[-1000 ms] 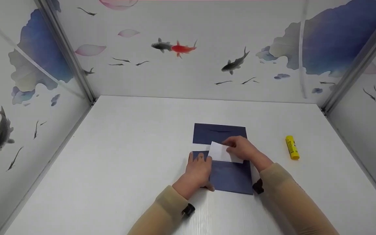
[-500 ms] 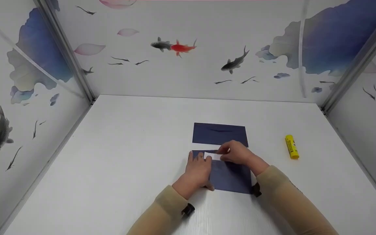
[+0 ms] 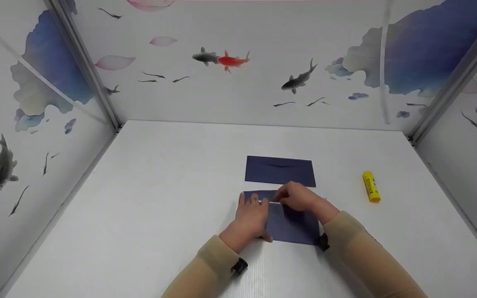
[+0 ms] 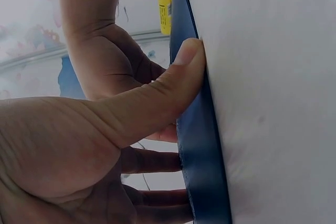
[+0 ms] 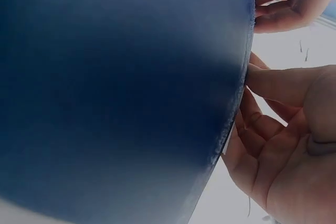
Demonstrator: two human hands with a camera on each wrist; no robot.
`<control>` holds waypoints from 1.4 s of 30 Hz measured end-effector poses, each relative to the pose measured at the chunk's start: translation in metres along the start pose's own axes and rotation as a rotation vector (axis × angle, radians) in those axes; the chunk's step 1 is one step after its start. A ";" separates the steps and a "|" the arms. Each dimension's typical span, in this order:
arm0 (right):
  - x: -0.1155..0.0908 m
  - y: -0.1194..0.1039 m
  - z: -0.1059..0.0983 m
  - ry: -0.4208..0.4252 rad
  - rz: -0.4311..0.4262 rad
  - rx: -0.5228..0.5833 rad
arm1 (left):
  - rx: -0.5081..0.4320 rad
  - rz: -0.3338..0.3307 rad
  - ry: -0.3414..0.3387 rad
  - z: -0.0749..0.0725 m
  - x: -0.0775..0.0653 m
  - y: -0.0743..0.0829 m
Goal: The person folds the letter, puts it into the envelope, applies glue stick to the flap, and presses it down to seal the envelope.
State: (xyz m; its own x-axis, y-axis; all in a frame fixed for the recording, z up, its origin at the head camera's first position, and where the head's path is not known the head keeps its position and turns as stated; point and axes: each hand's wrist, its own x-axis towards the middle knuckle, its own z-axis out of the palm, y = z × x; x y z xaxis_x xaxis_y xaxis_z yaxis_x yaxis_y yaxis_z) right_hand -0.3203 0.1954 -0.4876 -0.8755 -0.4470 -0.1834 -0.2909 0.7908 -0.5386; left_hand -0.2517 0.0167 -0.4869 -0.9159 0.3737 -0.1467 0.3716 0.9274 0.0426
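A navy envelope (image 3: 294, 229) lies on the white table, its flap side away from me. My left hand (image 3: 251, 217) rests on its left part with fingers extended, and in the left wrist view the thumb presses the envelope's near edge. At the mouth of the pocket my right hand (image 3: 298, 196) pinches a folded white paper (image 3: 275, 202), of which only a thin strip shows; the rest is hidden inside the envelope and behind the fingers. The right wrist view has the right thumb close at the pocket's edge, which bulges up a little.
Just beyond the envelope lies a separate navy piece (image 3: 278, 171) with a slit-like crease. A yellow glue stick (image 3: 371, 187) lies to the right. White panels (image 3: 238, 95) printed with fish enclose the table at the back and both sides.
The white paper has gone down into the navy envelope, from mostly showing to a thin strip. My right hand moved slightly left and toward me with it; the left hand stayed put.
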 end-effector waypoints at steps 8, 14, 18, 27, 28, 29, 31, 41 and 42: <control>0.003 -0.001 0.002 -0.038 -0.009 -0.024 | 0.008 -0.007 -0.014 0.000 0.001 0.000; 0.001 -0.004 0.003 -0.055 -0.028 -0.035 | -0.020 -0.013 -0.008 -0.002 -0.001 0.000; -0.001 -0.005 0.003 -0.063 -0.062 -0.058 | -0.037 -0.017 -0.010 -0.001 0.000 0.000; -0.009 -0.007 0.004 -0.033 -0.072 -0.040 | 0.009 -0.009 -0.035 -0.003 0.000 -0.001; -0.011 -0.008 0.004 -0.025 -0.075 -0.033 | 0.017 -0.007 -0.038 -0.003 0.000 -0.001; -0.013 -0.009 0.004 -0.014 -0.084 -0.034 | 0.025 -0.005 -0.040 -0.003 0.000 -0.001; -0.020 -0.011 0.006 0.018 -0.098 -0.051 | 0.039 0.001 -0.044 -0.003 0.000 -0.002; -0.080 -0.046 0.022 -0.021 -0.053 -0.211 | 0.052 0.010 -0.073 -0.004 -0.002 -0.003; -0.085 -0.049 0.024 -0.045 -0.038 -0.220 | 0.056 0.006 -0.071 -0.004 -0.003 -0.002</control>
State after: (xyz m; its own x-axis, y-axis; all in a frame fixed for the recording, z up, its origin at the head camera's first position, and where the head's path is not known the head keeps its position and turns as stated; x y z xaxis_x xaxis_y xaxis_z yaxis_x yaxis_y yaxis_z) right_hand -0.2225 0.1845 -0.4653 -0.8458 -0.4924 -0.2054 -0.4047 0.8430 -0.3544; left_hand -0.2505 0.0135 -0.4826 -0.9015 0.3751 -0.2160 0.3865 0.9222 -0.0116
